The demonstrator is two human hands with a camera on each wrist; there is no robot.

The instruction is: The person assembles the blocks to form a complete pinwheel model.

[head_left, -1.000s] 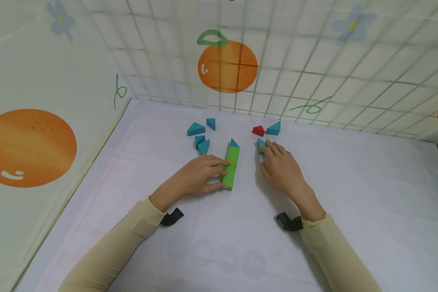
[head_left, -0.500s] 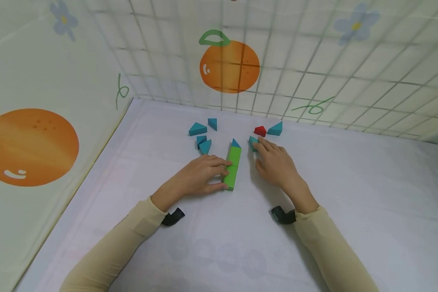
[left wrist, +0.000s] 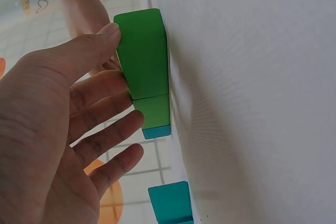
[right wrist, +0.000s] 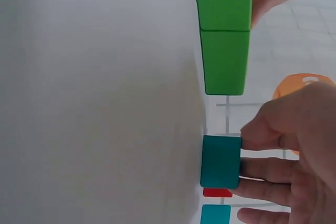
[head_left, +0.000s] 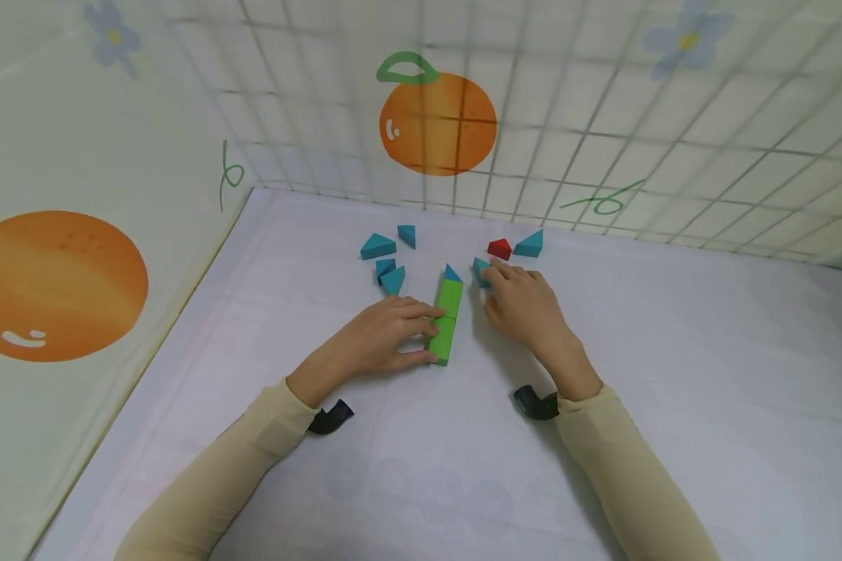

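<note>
Two green rectangular blocks [head_left: 451, 294] lie end to end on the table, and a small blue triangular block [head_left: 452, 273] sits at their far end. My left hand [head_left: 386, 335] rests against their left side, its thumb near the closest end and its fingers spread and loosely extended. To the right, my right hand [head_left: 526, 305] pinches another blue triangular block [head_left: 479, 272] between thumb and fingers. In the right wrist view this blue block [right wrist: 221, 161] is apart from the green pair, with a gap between them.
Several blue triangular blocks [head_left: 378, 247] lie loose at the back left. Behind my right hand are a red block [head_left: 500, 248] and one more blue triangular block [head_left: 529, 244]. A patterned cloth wall [head_left: 323, 117] rises at the table's back edge.
My right hand has moved left and slightly away from me, carrying the blue triangular block closer to the green blocks. My left hand and the green blocks have stayed put.
</note>
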